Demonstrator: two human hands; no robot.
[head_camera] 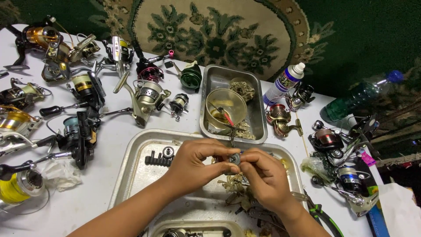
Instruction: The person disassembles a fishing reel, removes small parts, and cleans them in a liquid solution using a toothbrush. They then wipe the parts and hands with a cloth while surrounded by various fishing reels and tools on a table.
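Both my hands meet over a large steel tray (136, 162) at the near middle of the white table. My left hand (193, 163) and my right hand (263, 175) pinch one small round metal reel part (235, 158) between their fingertips. Under my right hand lie dirty small parts and greasy scraps (239, 199), partly hidden. A black ribbed piece and a small gear (160, 156) rest on the tray to the left of my left hand.
A smaller steel tray (258, 116) behind holds a clear bowl (226, 107) with a brush. A spray bottle (285, 81) and a green plastic bottle (357, 98) stand at the right. Several fishing reels (83, 87) crowd the left side, more (333, 145) on the right.
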